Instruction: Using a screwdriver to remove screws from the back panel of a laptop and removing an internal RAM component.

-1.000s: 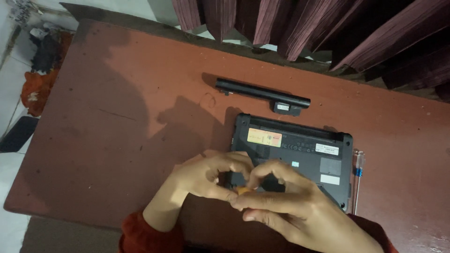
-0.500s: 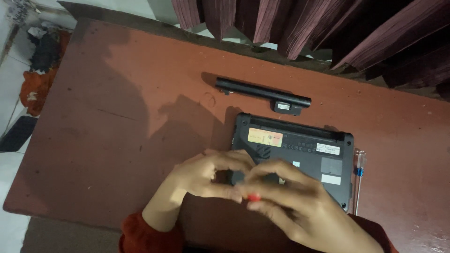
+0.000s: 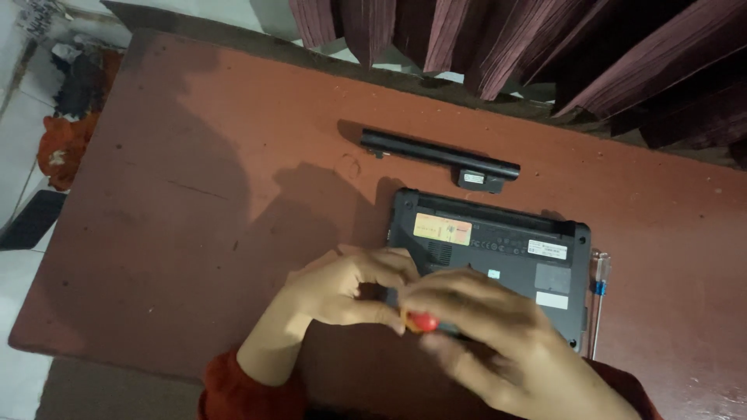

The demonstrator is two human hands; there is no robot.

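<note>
I am looking down at a dark laptop (image 3: 498, 249) lying upside down near the front right part of the reddish counter (image 3: 179, 210), its underside facing up. Both hands are meeting over its front left corner. The right hand (image 3: 498, 342) is pinching a small red-handled tool (image 3: 421, 320), probably a screwdriver, between thumb and fingertips; its tip is hidden under the fingers, so I cannot tell what it is touching. The left hand (image 3: 342, 288) is curling in beside it, fingertips pressed near the same handle and resting at the laptop's edge.

As I judge it, the main risk is the tool slipping. The grip is a light pinch on a short handle, and if the tip is not seated squarely it could skid across the plastic base or chew up a screw head. A loosened screw could also roll off, since the hands are working close to the front edge of the counter. The hands are covering the spot, so aiming is being done half blind.

Around them, a long black battery (image 3: 440, 158) is lying apart from the laptop toward the back edge. A slim blue-banded screwdriver (image 3: 597, 299) is lying just beside the laptop's right side. Dark red curtains (image 3: 545, 54) are hanging beyond the back edge. Off the left edge, an orange cloth (image 3: 58, 148) and a dark flat thing (image 3: 31, 220) are lying on the floor.
</note>
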